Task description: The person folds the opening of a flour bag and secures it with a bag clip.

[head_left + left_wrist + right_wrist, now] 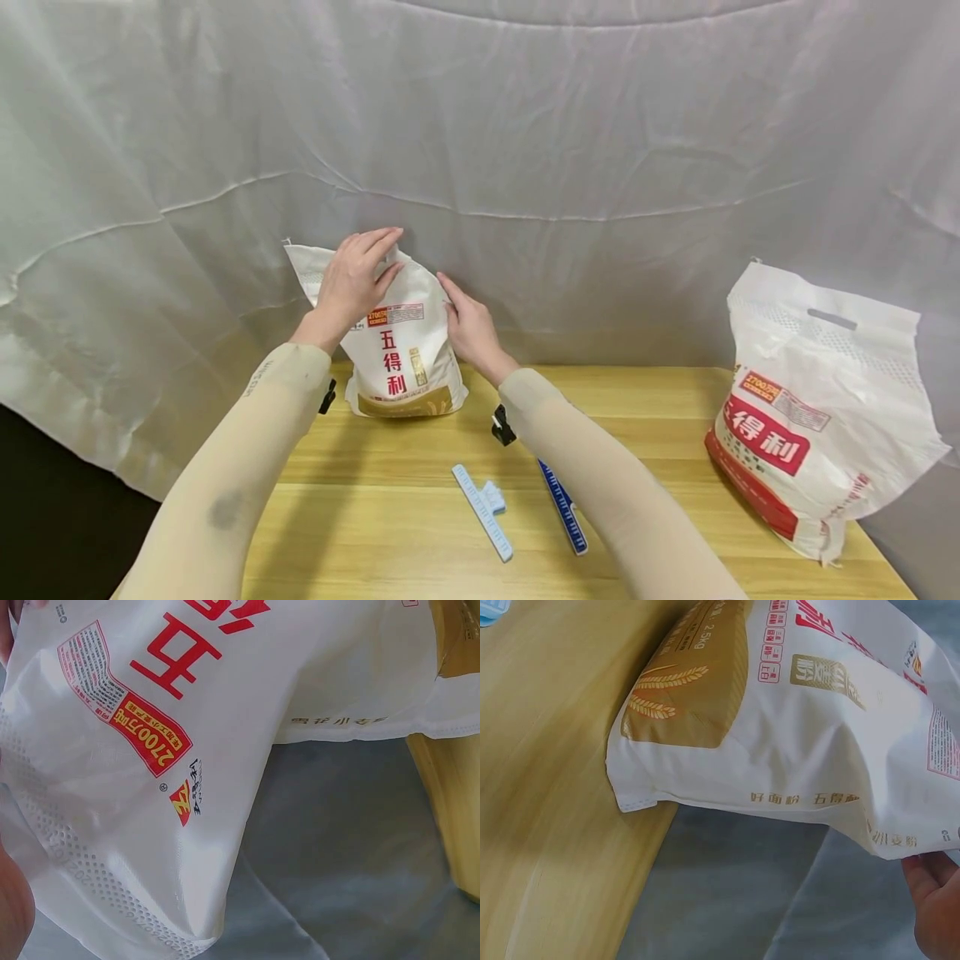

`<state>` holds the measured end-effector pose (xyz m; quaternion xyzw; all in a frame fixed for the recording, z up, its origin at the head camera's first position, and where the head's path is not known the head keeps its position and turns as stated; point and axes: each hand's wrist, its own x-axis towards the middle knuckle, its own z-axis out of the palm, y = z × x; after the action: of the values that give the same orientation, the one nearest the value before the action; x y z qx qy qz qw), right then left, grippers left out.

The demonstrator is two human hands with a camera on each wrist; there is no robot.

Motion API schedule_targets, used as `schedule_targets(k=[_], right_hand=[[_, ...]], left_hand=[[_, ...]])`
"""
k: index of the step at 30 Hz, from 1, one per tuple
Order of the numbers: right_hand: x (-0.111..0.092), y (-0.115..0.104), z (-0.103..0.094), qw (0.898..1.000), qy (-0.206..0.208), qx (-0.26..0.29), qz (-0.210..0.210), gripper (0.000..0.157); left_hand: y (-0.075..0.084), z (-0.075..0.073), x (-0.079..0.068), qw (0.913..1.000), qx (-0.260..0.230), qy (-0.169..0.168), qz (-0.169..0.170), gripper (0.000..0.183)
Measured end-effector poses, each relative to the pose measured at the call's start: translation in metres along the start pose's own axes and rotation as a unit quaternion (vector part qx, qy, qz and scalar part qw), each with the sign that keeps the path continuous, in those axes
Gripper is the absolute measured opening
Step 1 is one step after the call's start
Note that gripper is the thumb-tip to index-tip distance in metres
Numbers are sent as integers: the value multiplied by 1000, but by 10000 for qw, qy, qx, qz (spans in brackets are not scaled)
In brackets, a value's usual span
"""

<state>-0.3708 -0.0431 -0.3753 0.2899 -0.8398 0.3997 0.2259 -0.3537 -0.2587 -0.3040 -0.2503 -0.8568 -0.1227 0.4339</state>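
A white flour bag [408,333] with red characters and a gold base band stands upright at the table's back edge. Its top leans over to the left. My left hand [352,279] grips the top of this bag, thumb on the near side; the left wrist view shows the thumb [13,904] by the perforated top strip. At the bag's right edge, my right hand [474,329] pinches the side, thumb in front and fingers partly hidden behind. In the right wrist view, its fingers [922,881] touch the bag's edge.
A light blue sealing clip [483,512] and a dark blue sealing clip [562,508], partly under my right forearm, lie on the wooden table [375,517]. Another flour bag [817,408], with a red label and handle slot, stands at the right. A grey cloth [562,125] hangs behind.
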Motion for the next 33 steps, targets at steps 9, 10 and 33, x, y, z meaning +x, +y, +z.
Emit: schedule_targets(k=[9, 10, 33], right_hand=[[0, 1, -2, 9999, -21, 12, 130, 48], [0, 1, -3, 9999, -31, 26, 145, 48], [-7, 5, 2, 9994, -210, 25, 277, 46]], left_hand=[[0, 1, -1, 9998, -61, 173, -91, 42], [0, 1, -2, 9997, -77, 190, -99, 40], [-3, -5, -19, 9982, -240, 545, 11, 17]])
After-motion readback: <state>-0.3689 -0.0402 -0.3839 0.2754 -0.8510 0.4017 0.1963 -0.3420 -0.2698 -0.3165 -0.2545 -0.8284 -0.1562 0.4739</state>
